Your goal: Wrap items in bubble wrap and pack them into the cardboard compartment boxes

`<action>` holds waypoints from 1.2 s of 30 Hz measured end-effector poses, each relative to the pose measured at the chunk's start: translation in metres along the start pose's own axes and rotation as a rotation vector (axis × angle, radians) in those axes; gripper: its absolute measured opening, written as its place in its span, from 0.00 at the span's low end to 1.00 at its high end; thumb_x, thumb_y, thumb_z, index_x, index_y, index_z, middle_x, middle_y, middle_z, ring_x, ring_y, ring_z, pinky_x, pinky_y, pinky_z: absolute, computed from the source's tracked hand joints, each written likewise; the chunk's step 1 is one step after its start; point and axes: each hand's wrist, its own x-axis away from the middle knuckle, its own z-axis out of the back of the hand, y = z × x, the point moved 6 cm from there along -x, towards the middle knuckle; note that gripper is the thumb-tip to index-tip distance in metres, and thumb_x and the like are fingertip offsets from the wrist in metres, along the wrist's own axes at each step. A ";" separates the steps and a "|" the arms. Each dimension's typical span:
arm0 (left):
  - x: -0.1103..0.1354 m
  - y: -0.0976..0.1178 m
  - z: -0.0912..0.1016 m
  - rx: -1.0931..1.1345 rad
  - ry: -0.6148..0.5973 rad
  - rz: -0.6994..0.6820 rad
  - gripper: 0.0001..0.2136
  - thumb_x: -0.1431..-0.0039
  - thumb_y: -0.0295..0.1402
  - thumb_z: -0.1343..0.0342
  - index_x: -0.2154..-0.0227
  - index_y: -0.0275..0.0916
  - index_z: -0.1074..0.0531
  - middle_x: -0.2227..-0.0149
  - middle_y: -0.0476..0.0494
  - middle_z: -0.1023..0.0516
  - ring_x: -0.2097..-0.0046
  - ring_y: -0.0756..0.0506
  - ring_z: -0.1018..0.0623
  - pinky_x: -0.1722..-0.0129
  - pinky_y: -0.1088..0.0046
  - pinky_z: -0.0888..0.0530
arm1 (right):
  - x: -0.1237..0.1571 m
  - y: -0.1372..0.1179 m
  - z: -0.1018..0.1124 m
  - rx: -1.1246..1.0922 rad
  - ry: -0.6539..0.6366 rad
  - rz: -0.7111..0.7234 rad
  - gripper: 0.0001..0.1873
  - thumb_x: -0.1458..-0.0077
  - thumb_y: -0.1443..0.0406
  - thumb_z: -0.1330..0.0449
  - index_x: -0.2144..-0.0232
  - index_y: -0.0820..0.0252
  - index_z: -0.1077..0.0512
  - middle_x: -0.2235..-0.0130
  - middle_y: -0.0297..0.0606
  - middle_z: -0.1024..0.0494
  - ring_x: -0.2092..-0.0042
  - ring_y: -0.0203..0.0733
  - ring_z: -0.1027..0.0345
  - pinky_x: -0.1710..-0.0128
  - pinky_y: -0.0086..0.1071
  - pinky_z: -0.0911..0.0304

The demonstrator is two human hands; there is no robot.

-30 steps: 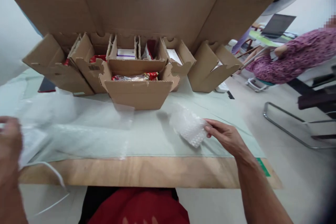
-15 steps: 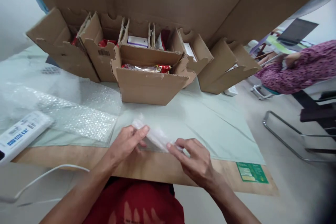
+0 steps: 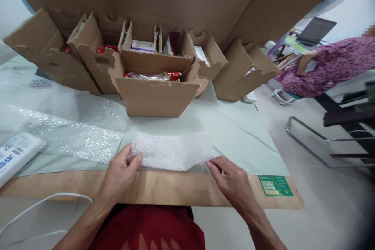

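A strip of bubble wrap (image 3: 170,150) stretches between my two hands, just above the near edge of the cloth-covered table. At its left end my left hand (image 3: 123,166) is closed, thumb in front and fingers partly hidden behind the film. The lower right corner is pinched between thumb and forefinger of my right hand (image 3: 228,175). Beyond the strip stands an open cardboard box (image 3: 156,95) with red and clear packets inside. To the left a larger sheet of bubble wrap (image 3: 79,133) lies on the pale green cloth (image 3: 231,140).
Behind, a row of cardboard bins (image 3: 49,50) holds boxes and packets. A white printed package (image 3: 20,154) lies at left, near a white cable (image 3: 52,195). A green card (image 3: 275,185) sits on the wooden edge. At right are a seated person (image 3: 331,64) and a metal-framed chair (image 3: 307,136).
The bubble wrap was bunched into a narrow roll between my hands; now it is spread out flat and wide. My hands have moved apart. The view has shifted slightly.
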 end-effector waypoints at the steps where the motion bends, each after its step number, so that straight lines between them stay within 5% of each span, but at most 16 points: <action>1: 0.001 -0.003 0.006 -0.035 0.037 -0.025 0.28 0.47 0.49 0.41 0.47 0.37 0.27 0.68 0.48 0.18 0.67 0.43 0.18 0.63 0.67 0.22 | -0.005 -0.003 0.007 -0.029 0.051 0.012 0.12 0.32 0.62 0.45 0.66 0.56 0.24 0.69 0.35 0.19 0.70 0.39 0.25 0.68 0.33 0.32; 4: 0.003 0.001 0.018 -0.199 0.097 -0.108 0.36 0.46 0.51 0.43 0.37 0.37 0.35 0.71 0.51 0.20 0.69 0.44 0.20 0.64 0.67 0.24 | -0.023 -0.014 0.027 -0.100 0.201 0.050 0.09 0.32 0.64 0.44 0.60 0.58 0.24 0.65 0.38 0.19 0.66 0.40 0.25 0.63 0.33 0.32; 7: 0.000 0.014 0.017 -0.348 0.087 -0.185 0.35 0.45 0.51 0.46 0.38 0.37 0.33 0.74 0.52 0.23 0.74 0.45 0.24 0.69 0.69 0.27 | -0.039 -0.016 0.024 -0.129 0.182 0.038 0.16 0.30 0.59 0.47 0.53 0.61 0.25 0.56 0.44 0.19 0.60 0.44 0.24 0.60 0.37 0.30; 10: -0.003 0.020 0.013 -0.420 0.090 -0.244 0.24 0.44 0.49 0.49 0.52 0.40 0.24 0.75 0.50 0.22 0.75 0.45 0.25 0.72 0.69 0.29 | -0.044 -0.009 -0.006 -0.055 -0.011 -0.021 0.20 0.34 0.51 0.44 0.62 0.62 0.22 0.66 0.43 0.18 0.66 0.48 0.24 0.64 0.40 0.31; 14: -0.003 0.025 0.011 -0.429 0.114 -0.333 0.13 0.43 0.44 0.49 0.67 0.44 0.24 0.74 0.51 0.20 0.75 0.46 0.23 0.72 0.71 0.28 | -0.041 0.000 -0.031 -0.177 -0.127 -0.005 0.15 0.34 0.59 0.43 0.69 0.58 0.21 0.70 0.39 0.18 0.67 0.47 0.23 0.62 0.41 0.32; 19: 0.012 0.046 0.026 -0.357 0.303 -0.631 0.07 0.37 0.38 0.46 0.65 0.43 0.25 0.54 0.44 0.18 0.49 0.42 0.19 0.48 0.65 0.24 | -0.037 0.003 0.009 -0.678 0.056 0.153 0.10 0.33 0.61 0.41 0.57 0.49 0.18 0.57 0.39 0.16 0.53 0.46 0.23 0.50 0.43 0.29; 24: 0.035 0.050 0.037 -0.256 0.345 -0.754 0.07 0.39 0.28 0.45 0.58 0.43 0.32 0.36 0.37 0.31 0.34 0.37 0.30 0.35 0.48 0.33 | -0.022 -0.003 0.004 -0.727 -0.179 0.334 0.12 0.32 0.60 0.42 0.55 0.46 0.18 0.51 0.38 0.17 0.41 0.49 0.28 0.42 0.48 0.32; 27: 0.056 0.062 0.047 -0.091 0.434 -0.867 0.16 0.40 0.27 0.43 0.49 0.43 0.34 0.39 0.37 0.30 0.36 0.35 0.29 0.36 0.44 0.33 | -0.010 0.000 -0.017 -0.629 -0.267 0.331 0.15 0.34 0.67 0.43 0.53 0.47 0.19 0.46 0.37 0.19 0.38 0.49 0.31 0.39 0.51 0.35; 32: 0.075 0.095 0.021 -0.494 0.236 -1.098 0.15 0.41 0.23 0.42 0.52 0.42 0.28 0.59 0.43 0.22 0.53 0.39 0.21 0.48 0.53 0.26 | -0.004 0.008 -0.026 -0.618 -0.238 0.263 0.25 0.40 0.74 0.46 0.48 0.45 0.22 0.44 0.35 0.20 0.39 0.46 0.30 0.39 0.51 0.34; 36: 0.062 0.089 0.001 -0.755 0.184 -1.083 0.21 0.40 0.25 0.43 0.43 0.35 0.31 0.45 0.30 0.24 0.40 0.32 0.27 0.42 0.49 0.29 | -0.006 0.014 -0.029 -0.625 -0.230 0.219 0.23 0.39 0.71 0.45 0.47 0.45 0.23 0.46 0.36 0.19 0.41 0.46 0.27 0.40 0.49 0.32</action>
